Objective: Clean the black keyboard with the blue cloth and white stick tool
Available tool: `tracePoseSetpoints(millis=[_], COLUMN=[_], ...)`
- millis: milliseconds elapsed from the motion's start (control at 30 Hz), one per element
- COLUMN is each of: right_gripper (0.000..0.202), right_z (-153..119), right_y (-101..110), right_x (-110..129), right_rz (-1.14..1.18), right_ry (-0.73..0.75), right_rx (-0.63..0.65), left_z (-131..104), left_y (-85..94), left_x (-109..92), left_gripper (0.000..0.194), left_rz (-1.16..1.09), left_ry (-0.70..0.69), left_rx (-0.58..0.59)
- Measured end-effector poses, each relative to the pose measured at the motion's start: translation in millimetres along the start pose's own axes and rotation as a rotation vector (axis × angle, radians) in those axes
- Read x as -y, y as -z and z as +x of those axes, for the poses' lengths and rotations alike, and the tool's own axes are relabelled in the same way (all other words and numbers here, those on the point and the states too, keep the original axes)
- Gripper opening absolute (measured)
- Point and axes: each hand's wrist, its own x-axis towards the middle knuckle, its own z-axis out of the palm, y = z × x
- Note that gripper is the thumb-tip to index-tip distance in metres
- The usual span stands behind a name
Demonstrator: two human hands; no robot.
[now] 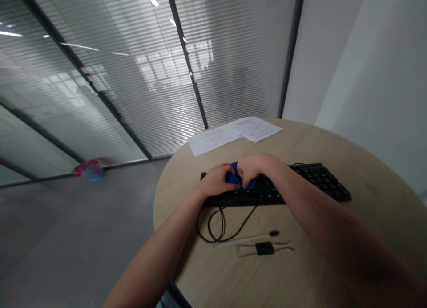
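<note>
Both of my hands are closed on a small blue object (pixel 235 178), soft-looking like a cloth or gel, held just above the left part of a black keyboard (pixel 313 179). My left hand (pixel 218 180) grips its left side and my right hand (pixel 255 168) grips its right side, knuckles almost touching. Most of the blue object is hidden by my fingers. The keyboard lies across the middle of a round wooden table (pixel 333 139), and its black cable (pixel 216 223) loops toward me.
A thin white stick with a dark tip (pixel 247 239) and a wire keycap puller with a black handle (pixel 265 248) lie near the table's front. Two paper sheets (pixel 233 132) lie at the far edge. Glass partitions with blinds stand behind; a red and blue object (pixel 89 170) sits on the floor.
</note>
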Motion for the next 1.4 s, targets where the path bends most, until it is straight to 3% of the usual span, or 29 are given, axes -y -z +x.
tracePoseSetpoints(millis=[133,633,800,1000,1400], right_gripper=[0.022,0.021,0.027,0.019,0.015], right_z=[1.5,-3.7,-8.9,-17.2,-11.1], right_y=[-2.3,-5.6,-24.3,-43.1,-44.8], right_x=[-2.6,-23.1,-27.8,-17.4,-15.9], right_rz=[0.031,0.157,0.229,0.279,0.274], right_ry=[-0.022,0.041,0.084,0.006,-0.059], right_rx=[-0.041,-0.008,-0.109,-0.291,-0.333], left_z=[3.2,2.2,3.5,5.4,10.1], left_y=[-1.4,0.0,0.6,1.4,2.5], left_x=[-3.4,2.9,-2.4,-8.0,-5.8], left_gripper=[0.032,0.038,0.043,0.040,0.041], left_rz=[0.037,0.032,0.084,0.116,0.109], left_ry=[0.089,0.108,0.134,0.157,0.164], left_rx=[0.008,0.060,0.069,0.086,0.116])
